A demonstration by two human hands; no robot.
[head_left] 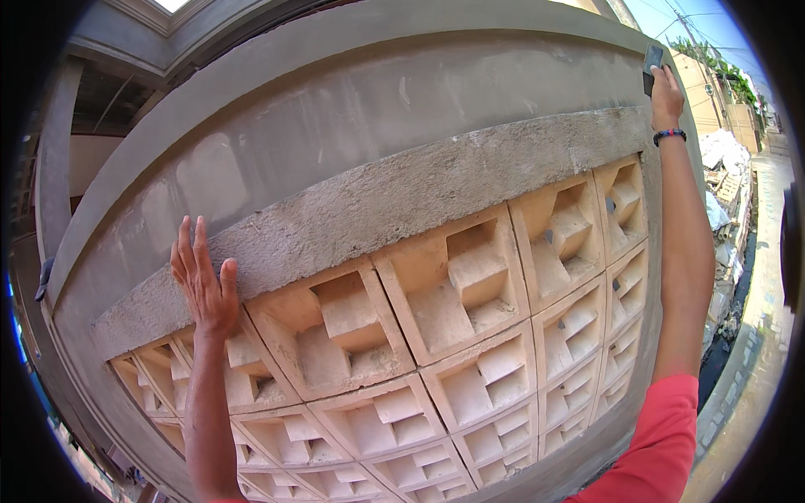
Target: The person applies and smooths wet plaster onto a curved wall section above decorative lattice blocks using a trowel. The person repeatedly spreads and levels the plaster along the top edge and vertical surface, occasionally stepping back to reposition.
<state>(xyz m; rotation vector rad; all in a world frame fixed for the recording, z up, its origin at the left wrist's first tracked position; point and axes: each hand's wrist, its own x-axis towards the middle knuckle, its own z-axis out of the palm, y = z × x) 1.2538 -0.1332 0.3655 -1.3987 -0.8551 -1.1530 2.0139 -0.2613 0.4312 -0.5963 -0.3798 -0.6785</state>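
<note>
My left hand (204, 277) is raised with fingers apart, in front of or against the rough plaster band (436, 184), holding nothing. My right hand (667, 96), a beaded bracelet on its wrist, reaches up at the upper right. It grips a small dark rectangular object (652, 55) near the end of the smooth grey plastered strip (352, 84); whether that object touches the wall, I cannot tell. Below the rough band is a grid of cream breeze blocks (392, 339) with stepped openings, framed by grey render.
At left are a grey concrete column (59, 142) and an overhang (168, 46). To the right lie a heap of pale rubble and sacks (721, 163), a narrow drain (728, 335) and a lane (763, 251), with overhead wires, a pole and greenery beyond.
</note>
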